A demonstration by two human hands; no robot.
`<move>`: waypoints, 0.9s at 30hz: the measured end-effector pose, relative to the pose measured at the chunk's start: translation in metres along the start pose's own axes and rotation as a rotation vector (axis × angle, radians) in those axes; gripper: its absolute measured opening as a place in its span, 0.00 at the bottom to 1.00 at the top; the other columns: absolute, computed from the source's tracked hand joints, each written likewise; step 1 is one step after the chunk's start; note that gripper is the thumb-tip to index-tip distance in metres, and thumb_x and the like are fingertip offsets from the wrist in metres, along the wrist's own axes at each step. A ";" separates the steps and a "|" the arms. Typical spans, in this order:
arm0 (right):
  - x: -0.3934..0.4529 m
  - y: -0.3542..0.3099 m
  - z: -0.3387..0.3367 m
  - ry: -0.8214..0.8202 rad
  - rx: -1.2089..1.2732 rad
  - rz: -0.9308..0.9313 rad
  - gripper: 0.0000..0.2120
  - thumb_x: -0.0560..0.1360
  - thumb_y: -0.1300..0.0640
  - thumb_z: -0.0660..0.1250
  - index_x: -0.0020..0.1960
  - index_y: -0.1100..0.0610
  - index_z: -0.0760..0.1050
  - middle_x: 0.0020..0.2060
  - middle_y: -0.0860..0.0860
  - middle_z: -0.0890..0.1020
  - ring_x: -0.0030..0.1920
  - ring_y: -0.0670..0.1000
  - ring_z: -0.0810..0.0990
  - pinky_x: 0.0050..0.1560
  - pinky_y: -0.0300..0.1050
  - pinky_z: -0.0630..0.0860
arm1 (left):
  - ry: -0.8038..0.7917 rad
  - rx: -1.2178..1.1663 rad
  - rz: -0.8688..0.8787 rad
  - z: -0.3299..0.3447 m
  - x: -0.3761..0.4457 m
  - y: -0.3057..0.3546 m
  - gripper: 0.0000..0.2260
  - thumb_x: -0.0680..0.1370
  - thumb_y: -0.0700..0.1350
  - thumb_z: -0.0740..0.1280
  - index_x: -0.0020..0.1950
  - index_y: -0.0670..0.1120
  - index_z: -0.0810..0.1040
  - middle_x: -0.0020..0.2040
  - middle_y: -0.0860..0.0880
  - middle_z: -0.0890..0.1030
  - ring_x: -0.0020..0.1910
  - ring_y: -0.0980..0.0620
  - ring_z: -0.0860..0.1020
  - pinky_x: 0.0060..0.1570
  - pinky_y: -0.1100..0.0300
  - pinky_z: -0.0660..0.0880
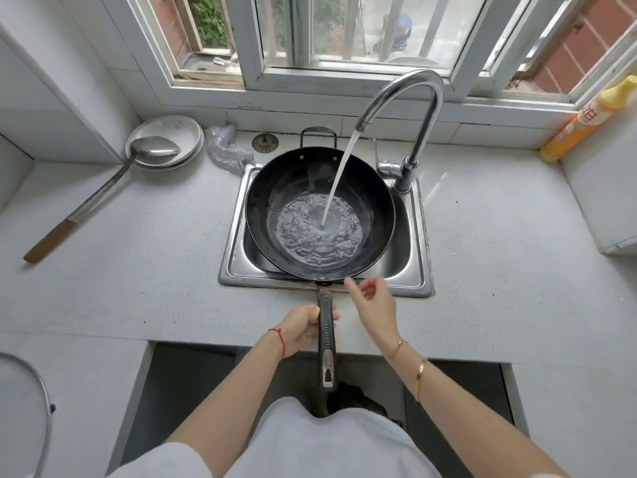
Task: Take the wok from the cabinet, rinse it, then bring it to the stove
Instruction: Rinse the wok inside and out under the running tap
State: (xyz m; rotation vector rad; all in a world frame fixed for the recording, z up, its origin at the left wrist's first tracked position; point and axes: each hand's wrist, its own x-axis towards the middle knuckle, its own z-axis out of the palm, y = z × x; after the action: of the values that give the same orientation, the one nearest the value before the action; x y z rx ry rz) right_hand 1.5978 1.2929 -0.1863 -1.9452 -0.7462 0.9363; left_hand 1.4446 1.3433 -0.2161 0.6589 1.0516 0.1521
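Wok (320, 212) over sink (418, 270) | left hand (303, 327) grips handle | right hand (374, 305) loose, fingers relaxed

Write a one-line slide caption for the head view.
Left hand grips the wok handle over the sink as faucet water fills it.

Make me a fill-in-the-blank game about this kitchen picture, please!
1. Water from the tap pours into the black ____, which sits over the sink.
2. The left hand grips the wok's long ____.
3. The right hand hovers near the wok's rim and holds ____.
4. On the counter's left, a ladle rests in a stack of white ____.

Missing words: wok; handle; nothing; plates
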 end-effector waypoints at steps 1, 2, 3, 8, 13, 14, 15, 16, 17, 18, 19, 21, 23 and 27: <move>0.010 -0.009 -0.005 0.029 0.023 -0.024 0.17 0.77 0.46 0.68 0.47 0.60 0.74 0.37 0.50 0.76 0.38 0.47 0.73 0.43 0.43 0.72 | -0.008 -0.021 -0.004 0.000 0.000 0.001 0.19 0.81 0.37 0.49 0.68 0.39 0.72 0.53 0.46 0.81 0.52 0.49 0.79 0.42 0.61 0.75; 0.021 -0.020 -0.009 0.059 0.039 -0.039 0.15 0.79 0.47 0.65 0.47 0.61 0.74 0.37 0.50 0.76 0.38 0.47 0.73 0.43 0.44 0.73 | -0.015 -0.042 -0.009 -0.001 -0.001 0.001 0.19 0.82 0.37 0.48 0.67 0.39 0.72 0.54 0.45 0.81 0.52 0.49 0.79 0.45 0.59 0.75; 0.034 -0.030 -0.012 0.088 0.051 -0.047 0.13 0.80 0.50 0.63 0.47 0.60 0.75 0.37 0.50 0.77 0.38 0.47 0.74 0.43 0.44 0.73 | -0.017 -0.065 -0.017 -0.001 -0.001 0.001 0.19 0.82 0.38 0.48 0.67 0.39 0.72 0.55 0.44 0.81 0.53 0.48 0.80 0.47 0.57 0.75; 0.113 -0.074 -0.026 0.106 0.242 -0.016 0.11 0.82 0.59 0.58 0.51 0.57 0.79 0.42 0.51 0.83 0.45 0.49 0.81 0.47 0.42 0.80 | -0.064 -0.157 -0.077 -0.010 0.006 -0.002 0.18 0.83 0.41 0.50 0.67 0.39 0.74 0.56 0.43 0.81 0.57 0.44 0.80 0.63 0.44 0.73; 0.191 -0.109 -0.027 -0.086 0.744 0.195 0.19 0.84 0.62 0.52 0.72 0.66 0.67 0.66 0.61 0.76 0.67 0.57 0.75 0.68 0.49 0.72 | -0.137 -0.170 -0.101 -0.016 0.010 -0.003 0.17 0.82 0.41 0.52 0.67 0.40 0.74 0.56 0.43 0.81 0.59 0.43 0.79 0.69 0.38 0.66; 0.201 -0.113 -0.028 -0.120 0.830 0.220 0.20 0.84 0.62 0.51 0.75 0.66 0.63 0.71 0.61 0.71 0.71 0.58 0.71 0.72 0.50 0.68 | -0.144 -0.169 -0.106 -0.017 0.010 -0.003 0.17 0.82 0.41 0.53 0.67 0.40 0.74 0.56 0.43 0.81 0.59 0.43 0.79 0.69 0.37 0.66; 0.210 -0.116 -0.029 -0.140 0.909 0.250 0.21 0.84 0.61 0.50 0.77 0.65 0.59 0.74 0.60 0.67 0.74 0.58 0.67 0.75 0.51 0.64 | -0.148 -0.167 -0.112 -0.017 0.010 -0.003 0.17 0.82 0.41 0.53 0.68 0.41 0.74 0.57 0.43 0.81 0.59 0.43 0.79 0.69 0.37 0.66; 0.218 -0.119 -0.030 -0.147 0.980 0.285 0.22 0.85 0.61 0.50 0.78 0.65 0.57 0.76 0.60 0.65 0.76 0.58 0.64 0.76 0.51 0.61 | -0.151 -0.167 -0.116 -0.017 0.010 -0.003 0.17 0.82 0.42 0.53 0.68 0.41 0.74 0.57 0.43 0.81 0.59 0.43 0.78 0.69 0.37 0.66; 0.226 -0.121 -0.030 -0.143 1.041 0.323 0.23 0.85 0.61 0.49 0.78 0.65 0.55 0.77 0.60 0.63 0.77 0.58 0.62 0.77 0.51 0.59 | -0.153 -0.171 -0.118 -0.017 0.010 -0.003 0.18 0.82 0.42 0.53 0.68 0.41 0.74 0.57 0.43 0.81 0.59 0.44 0.79 0.69 0.37 0.66; 0.234 -0.123 -0.030 -0.137 1.093 0.363 0.23 0.85 0.60 0.48 0.78 0.65 0.55 0.77 0.60 0.62 0.77 0.58 0.60 0.77 0.51 0.58 | -0.156 -0.175 -0.120 -0.017 0.009 -0.003 0.18 0.82 0.42 0.53 0.68 0.41 0.73 0.57 0.43 0.80 0.59 0.44 0.79 0.69 0.38 0.66; 0.240 -0.125 -0.030 -0.131 1.141 0.397 0.23 0.85 0.59 0.47 0.78 0.66 0.55 0.77 0.60 0.61 0.78 0.58 0.59 0.77 0.52 0.57 | -0.160 -0.178 -0.119 -0.017 0.008 -0.002 0.18 0.82 0.42 0.53 0.68 0.41 0.73 0.58 0.43 0.80 0.59 0.44 0.79 0.69 0.38 0.66; 0.250 -0.127 -0.028 -0.117 1.225 0.459 0.23 0.85 0.58 0.47 0.77 0.68 0.57 0.78 0.61 0.59 0.78 0.59 0.57 0.78 0.52 0.55 | -0.161 -0.189 -0.124 -0.016 0.008 -0.001 0.18 0.82 0.41 0.53 0.69 0.41 0.73 0.57 0.44 0.80 0.57 0.45 0.79 0.69 0.40 0.68; 0.256 -0.127 -0.026 -0.106 1.305 0.501 0.24 0.85 0.57 0.48 0.76 0.69 0.56 0.78 0.62 0.58 0.79 0.59 0.55 0.78 0.52 0.54 | -0.156 -0.187 -0.130 -0.015 0.007 0.002 0.18 0.82 0.41 0.53 0.69 0.41 0.72 0.57 0.45 0.81 0.56 0.46 0.80 0.65 0.42 0.70; 0.269 -0.128 -0.023 -0.080 1.498 0.562 0.25 0.84 0.58 0.49 0.78 0.67 0.53 0.78 0.61 0.57 0.79 0.58 0.55 0.78 0.52 0.52 | -0.165 -0.178 -0.141 -0.014 0.005 0.005 0.18 0.83 0.42 0.52 0.70 0.42 0.72 0.57 0.46 0.81 0.56 0.47 0.80 0.62 0.45 0.73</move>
State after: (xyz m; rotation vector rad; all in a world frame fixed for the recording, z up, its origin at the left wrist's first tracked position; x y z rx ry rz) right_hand 1.7444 1.5513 -0.1556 -0.7150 0.4973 1.3152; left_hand 1.4363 1.3557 -0.2221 0.4274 0.9099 0.0657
